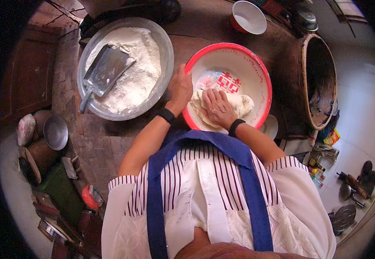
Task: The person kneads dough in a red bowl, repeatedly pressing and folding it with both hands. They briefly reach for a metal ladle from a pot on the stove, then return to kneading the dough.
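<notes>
A lump of pale dough (pixel 244 105) lies along the near side of a white enamel basin (pixel 255 71) with a red rim and red printed characters on its floor. My right hand (pixel 218 106) presses down on the dough, fingers spread over its top. At the basin's left edge, my left hand (pixel 181 87) grips the rim, its thumb side towards the bowl. Left of that hand, a wide translucent basin (pixel 166 61) holds white flour (pixel 135 87). A metal scoop (pixel 106 71) rests on the flour, its handle hanging over the basin's near-left edge.
A small red-and-white bowl (pixel 249 17) stands at the back of the wooden table (pixel 187 39). To the right is a big brown earthenware vat (pixel 304 81) with an open mouth. Part of a pale bowl (pixel 270 126) shows beside the basin. Bottles (pixel 317 174) stand at far right.
</notes>
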{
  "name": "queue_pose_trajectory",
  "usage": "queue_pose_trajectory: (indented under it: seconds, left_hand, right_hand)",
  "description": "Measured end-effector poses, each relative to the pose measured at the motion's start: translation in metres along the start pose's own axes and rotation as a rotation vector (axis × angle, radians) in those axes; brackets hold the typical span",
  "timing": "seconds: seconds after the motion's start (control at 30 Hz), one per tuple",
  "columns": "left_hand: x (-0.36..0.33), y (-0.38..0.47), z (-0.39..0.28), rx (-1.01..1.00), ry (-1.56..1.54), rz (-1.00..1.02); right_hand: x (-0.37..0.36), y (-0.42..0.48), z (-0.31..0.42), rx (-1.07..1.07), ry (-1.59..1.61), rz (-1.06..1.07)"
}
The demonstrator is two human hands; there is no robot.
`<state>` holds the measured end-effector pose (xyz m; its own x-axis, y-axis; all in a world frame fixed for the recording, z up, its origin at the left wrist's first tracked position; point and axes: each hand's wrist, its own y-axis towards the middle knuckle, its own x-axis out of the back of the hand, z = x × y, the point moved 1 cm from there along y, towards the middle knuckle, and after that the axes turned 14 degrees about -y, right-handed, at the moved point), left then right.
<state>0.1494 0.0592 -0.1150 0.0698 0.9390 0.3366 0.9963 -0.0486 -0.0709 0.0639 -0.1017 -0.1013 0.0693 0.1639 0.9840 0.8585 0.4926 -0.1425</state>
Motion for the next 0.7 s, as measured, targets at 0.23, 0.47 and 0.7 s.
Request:
queue_pose_trajectory:
  seconds: [0.23, 0.47, 0.7]
  left_hand:
    - [0.001, 0.001, 0.002, -0.023, -0.061, 0.005]
    - [0.0, -0.001, 0.002, -0.005, -0.039, -0.025]
    - [0.002, -0.011, 0.0, 0.067, -0.21, -0.118]
  right_hand:
    - [-0.019, 0.048, -0.04, 0.027, 0.059, -0.05]
    - [-0.052, 0.075, -0.062, -0.053, 0.019, -0.013]
    - [0.003, 0.035, -0.142, -0.035, -0.126, -0.215]
